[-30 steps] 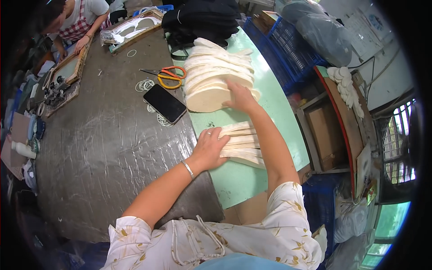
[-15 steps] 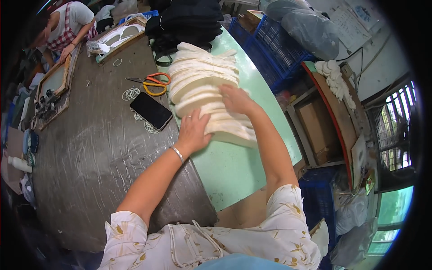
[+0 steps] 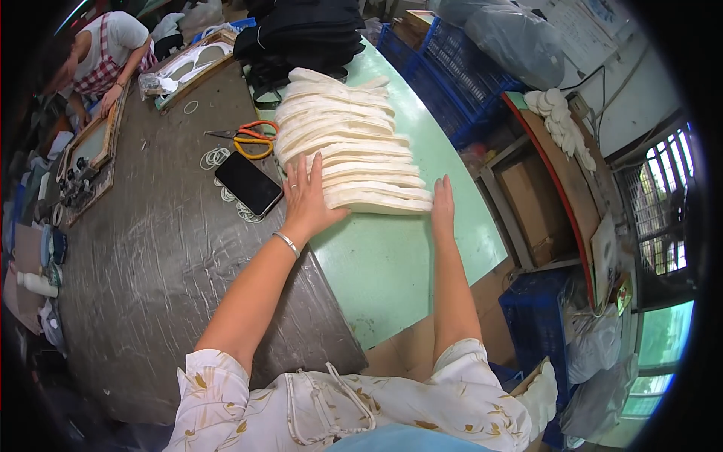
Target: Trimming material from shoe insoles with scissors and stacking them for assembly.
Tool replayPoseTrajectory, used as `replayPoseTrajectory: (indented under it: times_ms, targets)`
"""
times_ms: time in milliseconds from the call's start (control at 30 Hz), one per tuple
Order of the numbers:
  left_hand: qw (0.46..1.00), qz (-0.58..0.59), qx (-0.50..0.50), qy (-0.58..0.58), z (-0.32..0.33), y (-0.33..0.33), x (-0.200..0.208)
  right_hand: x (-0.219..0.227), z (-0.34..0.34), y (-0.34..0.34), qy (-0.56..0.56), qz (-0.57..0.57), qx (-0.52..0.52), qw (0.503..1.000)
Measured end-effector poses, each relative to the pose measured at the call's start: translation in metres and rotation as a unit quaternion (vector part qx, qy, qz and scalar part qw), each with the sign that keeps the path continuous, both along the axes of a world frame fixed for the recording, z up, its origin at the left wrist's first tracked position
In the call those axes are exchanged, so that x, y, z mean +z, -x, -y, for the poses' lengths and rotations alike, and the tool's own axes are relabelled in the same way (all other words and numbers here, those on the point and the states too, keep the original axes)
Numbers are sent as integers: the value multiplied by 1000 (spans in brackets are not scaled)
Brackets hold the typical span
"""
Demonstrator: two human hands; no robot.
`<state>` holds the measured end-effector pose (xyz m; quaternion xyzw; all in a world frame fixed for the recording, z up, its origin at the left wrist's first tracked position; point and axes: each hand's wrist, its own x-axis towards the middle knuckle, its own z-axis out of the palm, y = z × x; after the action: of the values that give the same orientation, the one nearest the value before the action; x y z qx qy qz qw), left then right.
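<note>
A long row of cream-white fabric pieces [image 3: 354, 147], shaped like insoles or pads, lies stacked on the pale green tabletop [image 3: 369, 279]. At the row's near left corner my left hand [image 3: 306, 197] rests with fingers stretched out along its side, a silver bangle on the wrist. Against the near right end stands my right hand [image 3: 443, 203], flat and edge-on, its fingers straight. Neither hand grips anything; the two flank the row. Left of it lie orange-handled scissors [image 3: 256, 138], a black phone [image 3: 248, 184] and white elastic bands [image 3: 215, 158].
Dark folded cloth [image 3: 309, 38] is piled behind the row. Blue crates [image 3: 463, 68] stand at the right, beside a wooden shelf unit [image 3: 531, 203]. At the far left, another person [image 3: 113, 49] leans over a wooden frame [image 3: 94, 143]. A grey covered table [image 3: 166, 264] fills the left.
My right hand has moved off the top of the pieces to their near right end. My left hand has slid slightly up and left, and the row looks straighter and more even.
</note>
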<state>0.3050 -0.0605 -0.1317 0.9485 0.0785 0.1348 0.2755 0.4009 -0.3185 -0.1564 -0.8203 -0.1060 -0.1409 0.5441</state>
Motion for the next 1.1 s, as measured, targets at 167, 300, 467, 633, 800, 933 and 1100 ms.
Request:
replayPoseTrajectory:
  times_ms: [167, 300, 467, 633, 800, 933, 1100]
  targets:
    - [998, -34, -46, 38, -11, -7, 0, -11, -23, -38, -213, -163, 73, 961]
    - [995, -68, -76, 21, -13, -5, 9, -10, -24, -61, -133, -165, 144, 967]
    - [998, -36, -52, -13, -16, -16, 20, -10, -28, -72, -137, -159, 130, 969]
    - [998, -50, -12, 27, -6, -3, 29, 10, -16, -59, -246, -259, 135, 924]
    - [988, -94, 26, -121, 2, -9, 30, -10, -14, -60, 186, -27, -22, 982]
    - [994, 7, -16, -106, 6, -7, 22, 29, -36, -25, 198, 154, 30, 968]
    - [984, 26, -61, -166, 5, 0, 18, 52, -79, 39, 278, 211, 113, 930]
